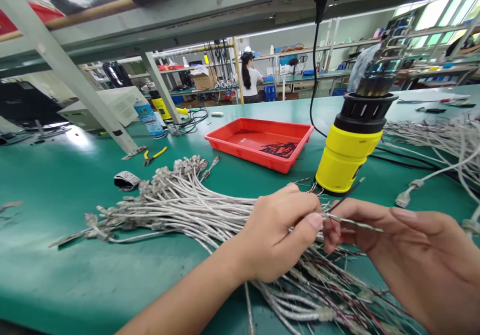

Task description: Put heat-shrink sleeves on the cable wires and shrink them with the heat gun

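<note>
My left hand (287, 232) is closed in a pinch on the stripped end of a cable, with thin wires (356, 222) coming out past the thumb: black, red and a pale twisted pair. Just to the right is my right hand (420, 250), its fingers loosely curled behind these wires and its thumb apart from the fingertips. Fingertips of the right hand are at the wires, but I see no firm grip. Under both hands lies a big bundle of grey-white USB cables (210, 212), plugs at the left and bared coloured wires at the lower right.
Behind the bundle sits a red tray (243, 150) with short black pieces. A yellow heat gun (343, 160) stands nozzle-up close behind my hands. Yellow-handled cutters (154, 156), a spray can (149, 119) and a shelf post (75, 65) are left. More cables (450, 140) lie right. A person (249, 77) is far back.
</note>
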The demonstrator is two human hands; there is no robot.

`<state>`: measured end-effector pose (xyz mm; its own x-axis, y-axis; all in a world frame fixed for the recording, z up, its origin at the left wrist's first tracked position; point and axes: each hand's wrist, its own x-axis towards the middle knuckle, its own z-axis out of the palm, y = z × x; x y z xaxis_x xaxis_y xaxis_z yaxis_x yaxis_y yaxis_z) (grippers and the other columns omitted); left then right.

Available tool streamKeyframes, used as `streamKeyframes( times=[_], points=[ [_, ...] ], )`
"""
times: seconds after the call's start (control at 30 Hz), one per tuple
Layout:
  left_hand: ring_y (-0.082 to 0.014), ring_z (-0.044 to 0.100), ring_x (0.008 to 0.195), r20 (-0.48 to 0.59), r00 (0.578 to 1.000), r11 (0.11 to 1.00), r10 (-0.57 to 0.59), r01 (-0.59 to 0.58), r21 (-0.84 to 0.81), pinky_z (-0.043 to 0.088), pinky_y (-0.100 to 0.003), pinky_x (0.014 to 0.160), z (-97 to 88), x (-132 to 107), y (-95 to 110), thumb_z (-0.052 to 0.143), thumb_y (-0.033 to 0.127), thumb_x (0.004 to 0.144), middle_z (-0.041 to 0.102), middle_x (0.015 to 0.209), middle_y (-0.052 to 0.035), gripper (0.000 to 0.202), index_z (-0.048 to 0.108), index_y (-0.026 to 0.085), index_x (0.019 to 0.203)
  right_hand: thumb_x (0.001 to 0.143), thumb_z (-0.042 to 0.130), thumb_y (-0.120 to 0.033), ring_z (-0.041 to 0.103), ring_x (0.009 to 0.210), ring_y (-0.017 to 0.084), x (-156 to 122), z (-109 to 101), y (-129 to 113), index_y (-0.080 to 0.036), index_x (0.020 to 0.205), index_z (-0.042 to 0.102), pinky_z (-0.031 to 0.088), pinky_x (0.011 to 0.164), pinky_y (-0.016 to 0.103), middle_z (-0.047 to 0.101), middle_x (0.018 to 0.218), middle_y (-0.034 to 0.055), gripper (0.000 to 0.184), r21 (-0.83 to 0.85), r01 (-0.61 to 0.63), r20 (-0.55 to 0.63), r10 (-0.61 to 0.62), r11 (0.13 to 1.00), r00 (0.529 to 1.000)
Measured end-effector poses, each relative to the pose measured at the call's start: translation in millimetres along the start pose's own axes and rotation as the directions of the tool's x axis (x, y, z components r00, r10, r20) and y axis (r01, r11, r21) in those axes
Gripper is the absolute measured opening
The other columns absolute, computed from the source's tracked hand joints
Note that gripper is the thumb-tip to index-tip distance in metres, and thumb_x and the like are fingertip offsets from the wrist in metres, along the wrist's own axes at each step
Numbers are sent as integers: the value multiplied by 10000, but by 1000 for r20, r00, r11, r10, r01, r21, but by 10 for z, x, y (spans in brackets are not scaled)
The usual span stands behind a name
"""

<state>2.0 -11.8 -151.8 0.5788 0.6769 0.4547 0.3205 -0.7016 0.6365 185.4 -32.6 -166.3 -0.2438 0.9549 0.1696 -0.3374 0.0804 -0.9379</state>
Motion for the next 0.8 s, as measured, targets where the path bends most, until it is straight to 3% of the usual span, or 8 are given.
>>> streamKeyframes(
  times=[0.13,0.27,0.37,0.47,0.57,0.63,0.73,0.8],
  points=[
    [-140,384,719,1,1000,1000,4,-4,19,302,-278,669,5,1,-1,346,254,975,413,688,21,242,387,186,747,896,482,-551,568,572,160,-69,65,-34,-214,645,632,514,550,247,592,603,31,446,-276,-39,40,52,960,998],
    [-146,392,733,-23,1000,1000,-13,12,-7,310,-288,689,-3,-5,-1,327,259,976,422,706,11,241,384,189,752,917,480,-538,557,590,183,-133,174,-49,-242,622,587,506,617,280,599,624,40,431,-602,189,100,-162,776,982],
    [-154,377,717,-5,1000,999,-30,30,-27,300,-298,669,26,-12,-2,373,364,956,425,704,3,286,375,189,731,959,422,-415,573,574,190,-96,197,-25,-258,675,604,493,570,284,621,647,48,372,-675,372,245,-282,637,928],
    [-147,340,647,-84,991,991,-108,101,-89,269,-296,606,112,-18,13,525,539,852,374,620,11,455,336,188,632,937,379,-194,558,524,146,-46,176,49,-234,695,550,432,489,247,623,639,29,299,-753,525,396,-362,398,843],
    [-126,288,590,-166,951,957,-262,234,-175,240,-289,566,198,-14,58,696,440,710,285,534,31,539,256,185,533,850,387,-70,533,486,117,-25,155,119,-211,664,502,404,461,228,602,594,17,260,-776,609,506,-415,164,756],
    [-125,280,586,-167,934,938,-315,280,-203,233,-287,558,216,-3,93,689,315,669,273,515,32,490,244,183,512,829,401,-48,567,513,124,-22,152,138,-205,665,527,435,492,230,628,610,27,260,-770,633,545,-437,75,715],
    [-129,279,594,-174,932,938,-318,283,-199,226,-288,556,182,13,122,603,241,636,274,523,27,394,231,183,521,843,416,-65,589,517,137,-26,156,138,-202,676,560,442,487,243,647,622,30,259,-774,633,565,-431,19,704],
    [-124,280,589,-176,935,941,-309,275,-196,231,-285,557,145,18,120,558,214,611,287,546,28,332,236,181,538,842,444,-95,604,535,140,-34,154,138,-197,705,575,443,478,240,656,652,26,215,-793,605,545,-358,74,758]
  ],
)
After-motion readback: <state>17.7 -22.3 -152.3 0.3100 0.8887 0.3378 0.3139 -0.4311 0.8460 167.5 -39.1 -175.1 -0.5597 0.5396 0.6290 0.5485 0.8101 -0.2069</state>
